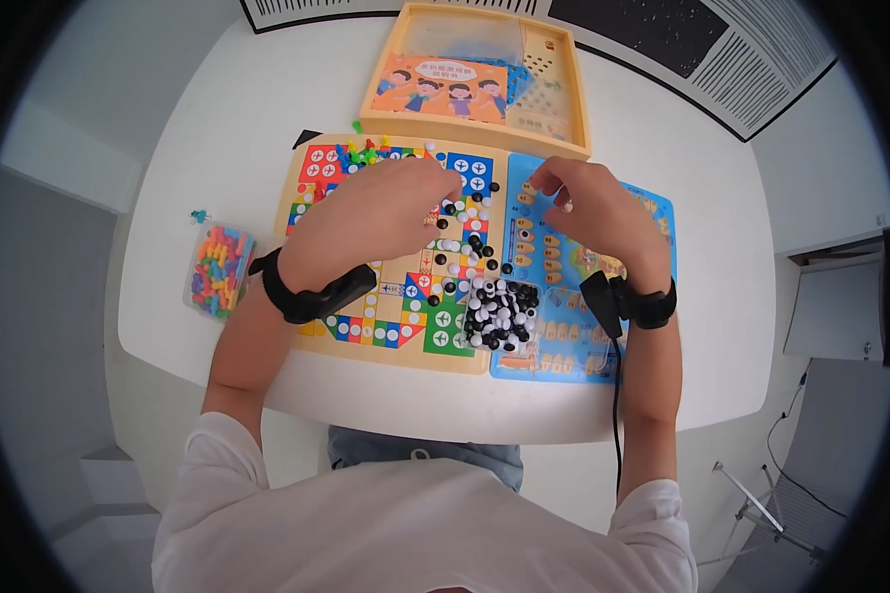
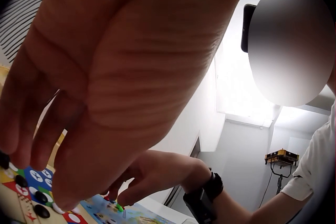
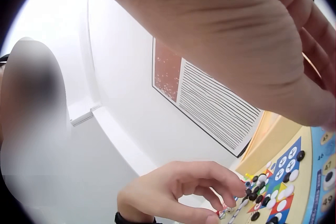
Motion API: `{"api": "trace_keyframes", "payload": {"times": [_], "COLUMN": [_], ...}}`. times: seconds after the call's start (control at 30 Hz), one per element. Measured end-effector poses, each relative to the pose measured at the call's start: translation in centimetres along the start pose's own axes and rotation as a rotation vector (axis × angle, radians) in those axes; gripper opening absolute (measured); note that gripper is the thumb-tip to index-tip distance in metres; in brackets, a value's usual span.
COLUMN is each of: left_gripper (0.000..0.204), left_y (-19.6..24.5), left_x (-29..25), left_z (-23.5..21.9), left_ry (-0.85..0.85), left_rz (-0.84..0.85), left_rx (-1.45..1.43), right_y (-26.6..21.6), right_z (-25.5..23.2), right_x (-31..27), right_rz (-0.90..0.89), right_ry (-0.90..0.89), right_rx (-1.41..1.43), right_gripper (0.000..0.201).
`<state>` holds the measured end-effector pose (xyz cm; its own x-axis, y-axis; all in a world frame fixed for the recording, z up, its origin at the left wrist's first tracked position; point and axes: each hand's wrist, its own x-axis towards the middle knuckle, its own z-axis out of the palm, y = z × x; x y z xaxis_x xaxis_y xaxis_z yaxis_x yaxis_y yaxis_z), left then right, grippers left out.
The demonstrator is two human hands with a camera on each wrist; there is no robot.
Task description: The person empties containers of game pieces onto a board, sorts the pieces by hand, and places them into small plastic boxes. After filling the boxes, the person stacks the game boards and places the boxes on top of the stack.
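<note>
My left hand (image 1: 391, 212) reaches across a wooden flying-chess board (image 1: 311, 331), fingers loosely bent and apart from the thumb. Under and beside its fingertips lie scattered black and white round pieces (image 2: 41, 196). Over the blue number board (image 1: 524, 371) on the right hovers my right hand (image 1: 598, 203), its index finger and thumb bent toward each other. A small white piece (image 1: 567, 207) shows by that thumb; I cannot tell whether it is pinched. The right fingertips leave the frame in the right wrist view. A clear box (image 1: 501, 316) full of black and white pieces stands between the hands, nearer the body.
A wooden tray (image 1: 580, 99) at the back holds an orange booklet (image 1: 440, 87) and bagged parts. Colored pawns (image 1: 366, 154) cluster at the board's far edge. Left of the board, another clear box (image 1: 222, 272) contains bright pegs on the white table (image 1: 158, 306).
</note>
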<state>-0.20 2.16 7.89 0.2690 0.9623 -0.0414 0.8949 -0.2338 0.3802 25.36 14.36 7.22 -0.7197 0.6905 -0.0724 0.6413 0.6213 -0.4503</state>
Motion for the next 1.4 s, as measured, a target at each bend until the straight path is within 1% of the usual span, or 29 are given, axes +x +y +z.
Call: {"api": "trace_keyframes", "payload": {"times": [0.03,0.1,0.13,0.2,0.23,0.27,0.3,0.33,0.37,0.43,0.47,0.5,0.53,0.57,0.63,0.7,0.73,0.8,0.87,0.93,0.97,1.03,1.07,1.13,1.17,1.2,1.23,1.3,1.4], "left_gripper": [0.037,0.039,0.041,0.046,0.051,0.051,0.058,0.065,0.065,0.088,0.088,0.098,0.108,0.108,0.119,0.119,0.119,0.116,0.114,0.099,0.099,0.080,0.080,0.063,0.063,0.057,0.051,0.046,0.039], "left_y": [-0.1,0.0,0.1,0.0,0.0,0.2,0.6,0.8,0.8,1.0,1.1,1.6,1.9,2.1,2.3,2.3,2.2,1.7,1.4,1.4,1.2,0.7,0.6,0.5,0.5,0.5,0.5,0.3,0.2], "left_x": [0.1,0.3,0.4,0.6,0.7,0.8,0.7,0.6,0.4,-0.1,-0.3,-0.5,-0.6,-0.7,-0.8,-1.0,-1.0,-0.8,-0.7,-0.5,-0.4,-0.3,-0.2,-0.2,-0.2,-0.2,-0.2,0.1,0.4], "left_z": [0.1,0.4,0.5,0.6,0.6,0.6,0.4,0.4,0.7,1.4,1.6,1.6,1.7,1.8,2.2,2.7,3.0,3.4,3.7,3.6,3.7,4.0,4.2,4.3,4.3,4.3,4.2,4.4,4.4], "left_ry": [-0.064,-0.084,-0.106,-0.129,-0.152,-0.152,-0.169,-0.185,-0.183,-0.168,-0.168,-0.194,-0.221,-0.222,-0.210,-0.170,-0.126,-0.097,-0.067,-0.023,-0.023,0.026,0.025,0.052,0.053,0.063,0.072,0.077,0.057], "left_rz": [-0.021,-0.051,-0.081,-0.083,-0.086,-0.086,-0.082,-0.079,-0.080,0.026,0.025,0.034,0.043,0.042,0.087,0.092,0.098,0.113,0.127,0.118,0.117,0.148,0.147,0.161,0.160,0.169,0.178,0.186,0.169], "left_rx": [-0.006,-0.009,-0.012,0.015,0.042,0.042,0.012,-0.017,-0.017,0.023,0.021,0.059,0.097,0.096,0.127,0.145,0.165,0.152,0.138,0.088,0.087,0.063,0.061,0.010,0.009,0.006,0.004,-0.010,-0.032], "right_y": [-0.2,-1.0,-1.3,-1.6,-1.6,-1.5,-1.5,-1.3,-0.9,-0.8,-0.8,-1.0,-1.2,-1.6,-2.1,-2.3,-2.2,-1.8,-1.5,-1.6,-1.9,-2.1,-2.0,-1.8,-1.7,-1.5,-1.3,-0.9,-0.8], "right_z": [-0.1,-0.1,0.2,1.3,1.6,1.8,2.0,2.1,2.0,1.7,1.5,1.3,1.1,1.0,1.1,1.6,1.9,2.5,2.8,2.8,2.7,2.8,2.9,3.1,3.1,3.2,3.4,3.6,3.2], "right_x": [0.1,0.1,0.1,-0.1,-0.1,-0.1,-0.1,0.0,0.1,0.4,0.4,0.4,0.4,0.4,0.3,0.2,0.2,0.2,0.5,0.7,0.7,0.7,0.8,1.0,1.2,1.4,1.6,2.0,1.8], "right_rz": [-0.001,0.026,0.025,-0.083,-0.083,-0.119,-0.156,-0.158,-0.160,-0.163,-0.126,-0.088,-0.087,-0.073,-0.058,-0.134,-0.134,-0.175,-0.155,-0.136,-0.118,-0.099,-0.100,-0.102,-0.113,-0.124,-0.124,-0.206,-0.263], "right_ry": [0.002,-0.163,-0.161,-0.157,-0.157,-0.133,-0.108,-0.108,-0.138,-0.170,-0.246,-0.322,-0.325,-0.364,-0.404,-0.333,-0.333,-0.222,-0.213,-0.205,-0.187,-0.172,-0.153,-0.135,-0.144,-0.152,-0.153,-0.174,-0.199], "right_rx": [-0.001,0.071,0.070,0.128,0.129,0.094,0.059,0.057,0.080,0.102,0.145,0.189,0.190,0.202,0.213,0.147,0.147,0.143,0.198,0.253,0.256,0.260,0.256,0.250,0.263,0.277,0.276,0.225,0.229], "right_gripper": [0.037,0.059,0.059,0.082,0.082,0.088,0.094,0.094,0.096,0.098,0.097,0.097,0.097,0.097,0.096,0.096,0.096,0.094,0.091,0.089,0.085,0.082,0.077,0.071,0.067,0.062,0.062,0.059,0.065]}}
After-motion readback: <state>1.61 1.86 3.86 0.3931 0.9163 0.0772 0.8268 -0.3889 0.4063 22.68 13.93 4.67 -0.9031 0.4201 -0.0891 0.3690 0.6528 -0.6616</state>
